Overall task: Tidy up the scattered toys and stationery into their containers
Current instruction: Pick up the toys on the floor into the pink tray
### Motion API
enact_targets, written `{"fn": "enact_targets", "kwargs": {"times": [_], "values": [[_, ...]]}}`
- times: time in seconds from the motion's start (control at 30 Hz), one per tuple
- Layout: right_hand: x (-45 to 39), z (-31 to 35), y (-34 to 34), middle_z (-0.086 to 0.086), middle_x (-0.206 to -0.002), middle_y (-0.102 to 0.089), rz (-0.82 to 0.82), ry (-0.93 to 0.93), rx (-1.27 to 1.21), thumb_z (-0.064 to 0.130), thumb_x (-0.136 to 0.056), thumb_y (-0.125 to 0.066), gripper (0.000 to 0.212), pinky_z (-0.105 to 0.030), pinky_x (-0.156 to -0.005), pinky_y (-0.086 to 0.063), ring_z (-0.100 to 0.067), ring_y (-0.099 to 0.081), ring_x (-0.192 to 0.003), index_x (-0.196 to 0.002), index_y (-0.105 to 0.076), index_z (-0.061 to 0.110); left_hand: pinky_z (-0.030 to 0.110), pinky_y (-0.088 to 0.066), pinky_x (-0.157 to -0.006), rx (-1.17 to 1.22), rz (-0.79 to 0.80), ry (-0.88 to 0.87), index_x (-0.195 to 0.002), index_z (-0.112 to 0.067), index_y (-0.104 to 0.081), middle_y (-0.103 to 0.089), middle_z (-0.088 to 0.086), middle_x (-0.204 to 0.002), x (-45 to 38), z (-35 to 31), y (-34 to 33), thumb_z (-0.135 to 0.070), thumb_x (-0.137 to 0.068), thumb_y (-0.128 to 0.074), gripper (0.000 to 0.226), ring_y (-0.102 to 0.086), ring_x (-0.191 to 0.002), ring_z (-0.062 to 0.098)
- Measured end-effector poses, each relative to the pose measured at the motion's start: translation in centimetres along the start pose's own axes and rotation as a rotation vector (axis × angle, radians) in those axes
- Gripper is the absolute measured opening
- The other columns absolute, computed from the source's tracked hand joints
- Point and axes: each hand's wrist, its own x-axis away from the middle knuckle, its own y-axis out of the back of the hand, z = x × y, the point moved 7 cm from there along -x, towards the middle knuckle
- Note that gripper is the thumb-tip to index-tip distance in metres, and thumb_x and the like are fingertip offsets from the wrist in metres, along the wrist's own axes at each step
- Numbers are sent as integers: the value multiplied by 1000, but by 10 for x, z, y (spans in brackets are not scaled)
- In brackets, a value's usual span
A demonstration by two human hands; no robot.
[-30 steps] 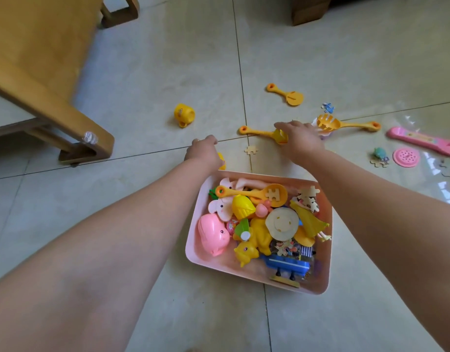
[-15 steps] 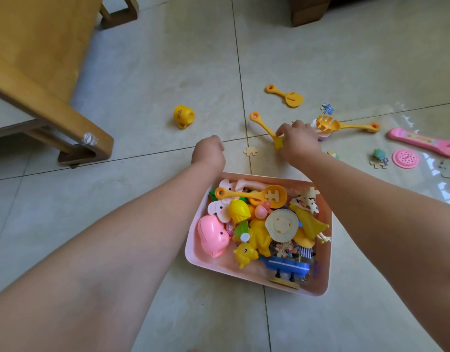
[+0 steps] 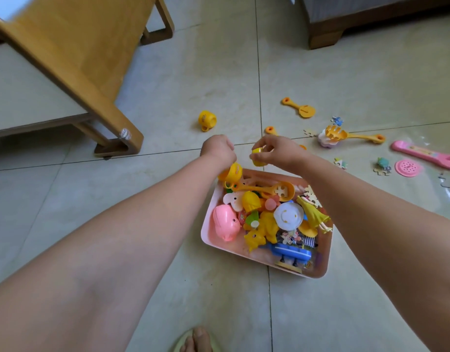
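A pink tray point(image 3: 206, 233) full of toys lies on the tiled floor in front of me. My left hand point(image 3: 217, 150) hangs over the tray's far left corner, fingers curled down onto a yellow toy cup point(image 3: 232, 172). My right hand point(image 3: 281, 151) is just beyond the tray's far edge. It pinches a small yellow piece point(image 3: 258, 156) and holds an orange toy spoon point(image 3: 269, 130), whose handle end sticks out behind the fingers. Scattered on the floor are another yellow cup point(image 3: 206, 120), an orange spoon point(image 3: 300, 111) and an orange slotted spoon point(image 3: 350, 135).
A pink toy tool point(image 3: 424, 154), a pink disc point(image 3: 408, 168) and puzzle pieces point(image 3: 340, 163) lie at the right. A wooden furniture leg point(image 3: 114, 123) stands at the left, a sofa foot point(image 3: 323, 38) at the back. My bare foot point(image 3: 196, 341) shows at the bottom.
My right hand lifted the orange spoon off the floor and drew back toward the tray. My left hand rose with a yellow cup to the tray's far corner.
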Motion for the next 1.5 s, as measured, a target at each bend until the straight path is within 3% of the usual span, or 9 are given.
{"fn": "enact_targets", "kwargs": {"times": [0.17, 0.27, 0.4, 0.57, 0.77, 1.1, 1.2, 1.33, 1.5], "values": [[15, -1, -16, 3, -90, -68, 187, -57, 81, 61, -86, -56, 46, -27, -75, -49, -15, -60, -89, -92, -72, 19, 27, -52, -84, -254, 299, 95, -83, -10, -64, -69, 8, -86, 16, 10, -22, -26, -90, -59, 19, -68, -90, 25], [11, -7, -4, 5, -94, -68, 17, -42, 163, 44, -92, -57, 24, -24, -63, -42, -13, -58, -86, -94, -71, 25, 34, -50, -92, -299, 157, 47, -111, -5, -67, -67, 12, -115, 4, 14, -18, -16, -94, -49, 27, -63, -111, 29], [5, -33, 21, -7, -118, -61, -230, -73, 278, 23, -91, -57, 26, -35, -89, -47, -27, -56, -108, -116, -66, 23, 37, -49, -94, -336, 62, 11, -119, -12, -61, -60, 10, -126, -9, 14, -15, -14, -92, -51, 29, -56, -117, 30], [-7, -59, 27, -12, -139, -45, -187, -184, 481, 16, -88, -55, 54, -40, -97, -39, -36, -42, -122, -141, -46, 25, 38, -44, -95, -292, 5, -51, -132, -15, -45, -45, 15, -134, -32, 8, -21, -17, -94, -51, 39, -47, -124, 33], [-31, -65, 0, -4, -130, -46, -30, -186, 713, 11, -91, -50, 51, -38, -82, -49, -29, -45, -119, -137, -47, 30, 38, -40, -98, -249, -48, -16, -144, -16, -28, -30, 17, -144, -80, 23, -28, -12, -91, -49, 57, -33, -129, 35], [-66, -67, -11, 1, -153, -26, -43, -231, 761, 11, -97, -43, 52, -40, -94, -47, -23, -19, -145, -145, -35, 30, 37, -30, -111, -213, -161, 9, -152, -34, -12, 11, 14, -160, -179, 34, -18, -16, -92, -52, 74, 2, -147, 34], [-69, -68, -10, 2, -153, -26, -61, -220, 766, 14, -98, -44, 51, -38, -95, -48, -23, -21, -145, -145, -34, 31, 36, -32, -109, -132, -141, -12, -147, -31, -31, 2, 14, -160, -201, 33, -20, -21, -94, -53, 58, -9, -145, 34], [-75, -65, -7, 2, -153, -27, -44, -201, 759, 15, -99, -39, 48, -39, -93, -47, -22, -23, -143, -144, -36, 31, 31, -41, -97, -142, -225, -64, -121, -21, -63, -41, 13, -138, -202, 32, -13, -9, -91, -50, 35, -41, -123, 33], [-75, -67, -2, 0, -148, -34, 22, -231, 698, 16, -97, -44, 48, -43, -94, -49, -24, -35, -134, -141, -42, 34, 27, -44, -87, -187, -167, -165, -116, -21, -65, -53, 10, -127, -172, 16, -27, -6, -88, -48, 36, -53, -115, 31]]}}
